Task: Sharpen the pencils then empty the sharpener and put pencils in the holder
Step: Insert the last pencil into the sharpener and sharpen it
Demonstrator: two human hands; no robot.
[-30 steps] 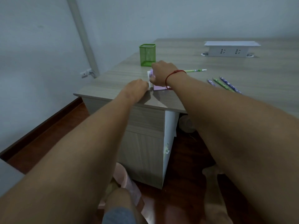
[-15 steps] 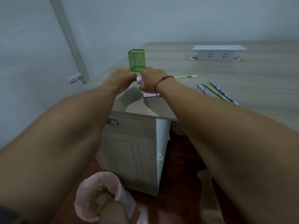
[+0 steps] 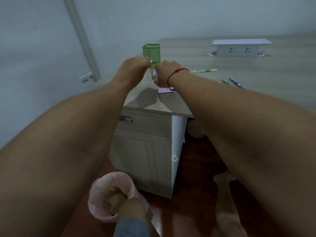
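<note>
The sharpener (image 3: 164, 89), near the tabletop's front left corner, is gripped by the right hand (image 3: 163, 74); its crank (image 3: 151, 71) is pinched by the left hand (image 3: 134, 69). It could be dragged off the edge by hard cranking.

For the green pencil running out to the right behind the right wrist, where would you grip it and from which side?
I'd pinch the free far end of the green pencil, coming from the right and above. It lies roughly level over the desk, its near end hidden behind the right hand on the sharpener, so only that stretch is exposed.
</note>
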